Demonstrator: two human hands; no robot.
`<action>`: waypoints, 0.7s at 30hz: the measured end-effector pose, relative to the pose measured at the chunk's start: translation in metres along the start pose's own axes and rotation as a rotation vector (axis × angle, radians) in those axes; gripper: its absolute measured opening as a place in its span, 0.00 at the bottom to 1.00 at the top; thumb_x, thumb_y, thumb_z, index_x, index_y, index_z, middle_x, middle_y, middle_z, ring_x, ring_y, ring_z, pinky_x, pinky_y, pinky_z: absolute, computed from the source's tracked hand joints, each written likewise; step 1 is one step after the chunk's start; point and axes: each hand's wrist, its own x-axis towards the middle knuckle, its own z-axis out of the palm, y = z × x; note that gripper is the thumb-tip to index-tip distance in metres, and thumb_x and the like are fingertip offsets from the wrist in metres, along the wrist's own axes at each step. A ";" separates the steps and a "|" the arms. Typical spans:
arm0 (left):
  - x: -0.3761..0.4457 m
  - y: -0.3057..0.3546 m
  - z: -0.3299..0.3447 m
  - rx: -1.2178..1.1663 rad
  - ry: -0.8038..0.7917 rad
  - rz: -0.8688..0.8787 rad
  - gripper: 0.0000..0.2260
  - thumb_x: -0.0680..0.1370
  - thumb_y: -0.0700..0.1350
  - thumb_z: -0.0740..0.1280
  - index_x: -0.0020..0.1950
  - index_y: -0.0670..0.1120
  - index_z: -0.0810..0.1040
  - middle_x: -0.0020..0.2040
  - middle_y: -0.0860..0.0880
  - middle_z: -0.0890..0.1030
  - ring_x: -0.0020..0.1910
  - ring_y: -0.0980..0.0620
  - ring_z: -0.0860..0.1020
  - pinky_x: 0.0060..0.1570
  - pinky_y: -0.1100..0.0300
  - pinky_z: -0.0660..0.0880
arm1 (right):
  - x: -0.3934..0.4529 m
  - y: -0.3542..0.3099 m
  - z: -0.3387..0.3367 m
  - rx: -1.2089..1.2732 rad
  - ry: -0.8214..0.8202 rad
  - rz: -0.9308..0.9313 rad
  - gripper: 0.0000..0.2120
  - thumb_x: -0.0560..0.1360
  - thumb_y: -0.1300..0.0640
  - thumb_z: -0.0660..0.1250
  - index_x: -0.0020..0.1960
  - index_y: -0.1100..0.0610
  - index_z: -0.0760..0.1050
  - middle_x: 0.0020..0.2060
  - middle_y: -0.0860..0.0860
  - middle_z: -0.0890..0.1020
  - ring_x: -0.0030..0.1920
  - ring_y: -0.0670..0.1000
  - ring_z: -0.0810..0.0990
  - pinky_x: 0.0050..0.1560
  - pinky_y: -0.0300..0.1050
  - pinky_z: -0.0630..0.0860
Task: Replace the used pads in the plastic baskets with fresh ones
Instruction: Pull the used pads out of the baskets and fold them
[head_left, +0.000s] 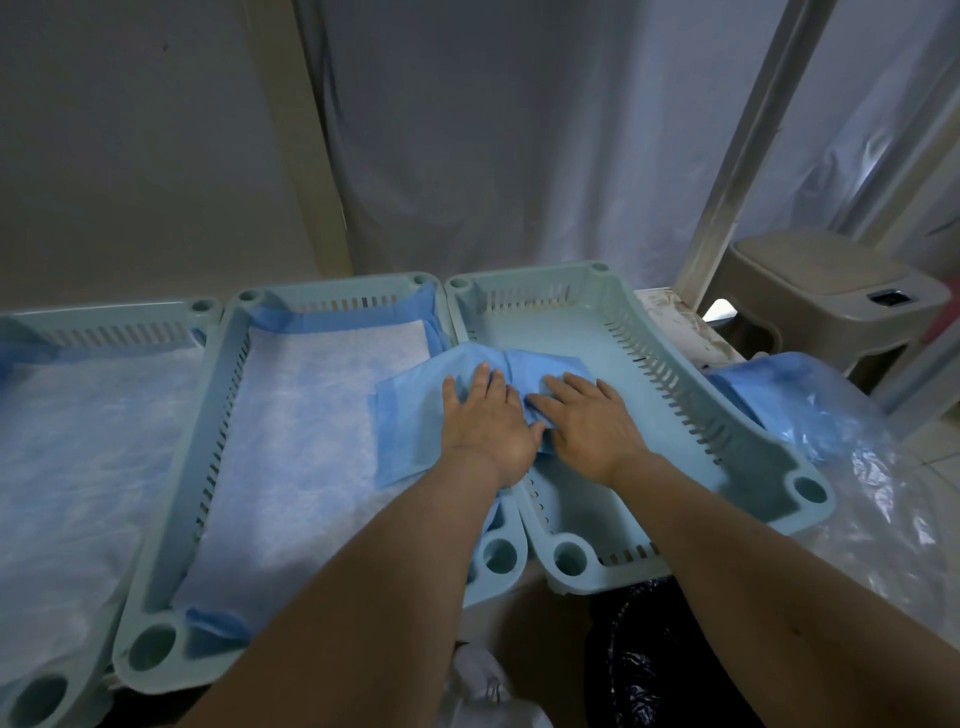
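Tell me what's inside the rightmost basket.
In the rightmost basket: a folded blue pad spilling over its left wall, pressed by the left hand and right hand. Floor beneath them is hidden.

Folded blue pad (415, 415) draped over empty right basket's (737, 452) left rim
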 end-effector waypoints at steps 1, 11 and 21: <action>0.000 0.000 0.000 0.001 -0.003 -0.002 0.29 0.81 0.60 0.45 0.78 0.46 0.51 0.79 0.48 0.47 0.77 0.49 0.40 0.73 0.40 0.39 | -0.001 0.001 0.001 -0.024 -0.015 -0.009 0.26 0.77 0.45 0.49 0.74 0.46 0.62 0.75 0.49 0.61 0.75 0.53 0.58 0.72 0.54 0.55; -0.003 0.000 -0.003 -0.012 0.004 0.008 0.25 0.83 0.53 0.45 0.78 0.44 0.53 0.79 0.46 0.47 0.77 0.48 0.39 0.73 0.40 0.39 | 0.003 -0.002 -0.014 0.799 0.321 0.433 0.23 0.72 0.47 0.49 0.50 0.51 0.82 0.53 0.52 0.83 0.54 0.54 0.78 0.57 0.46 0.69; -0.006 0.004 -0.010 0.008 -0.029 0.009 0.25 0.80 0.49 0.52 0.77 0.47 0.56 0.79 0.47 0.48 0.77 0.48 0.39 0.72 0.40 0.37 | 0.040 -0.015 0.012 0.056 -0.266 0.156 0.27 0.81 0.40 0.39 0.77 0.43 0.37 0.77 0.47 0.41 0.77 0.53 0.39 0.73 0.63 0.44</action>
